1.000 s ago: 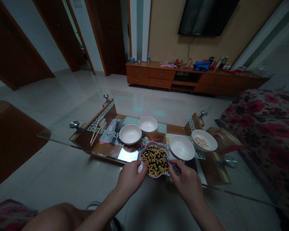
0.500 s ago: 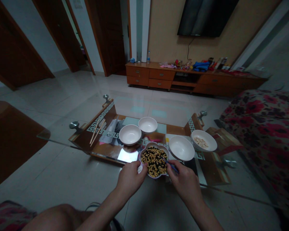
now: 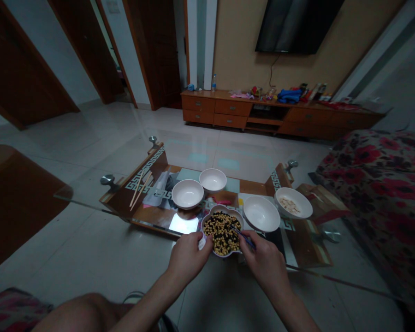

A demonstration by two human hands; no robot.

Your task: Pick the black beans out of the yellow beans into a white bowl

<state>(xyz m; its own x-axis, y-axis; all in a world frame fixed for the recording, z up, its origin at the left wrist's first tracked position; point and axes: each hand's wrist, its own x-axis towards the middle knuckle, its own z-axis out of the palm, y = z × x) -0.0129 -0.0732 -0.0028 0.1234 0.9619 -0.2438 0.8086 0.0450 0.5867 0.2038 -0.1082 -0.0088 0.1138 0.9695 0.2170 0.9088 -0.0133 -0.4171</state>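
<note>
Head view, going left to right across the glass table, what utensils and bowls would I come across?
Pale wooden chopsticks, the nearer white round bowl of the left pair, the pale flower-shaped bowl of black and tan bean-like grains, another white round bowl, the rightmost white round bowl with pale flat pieces.

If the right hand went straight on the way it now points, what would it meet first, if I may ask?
Probably the scalloped bowl: the right hand is beside its rim, and the slim dark tool it holds points over the beans, though depth is unclear.
</note>
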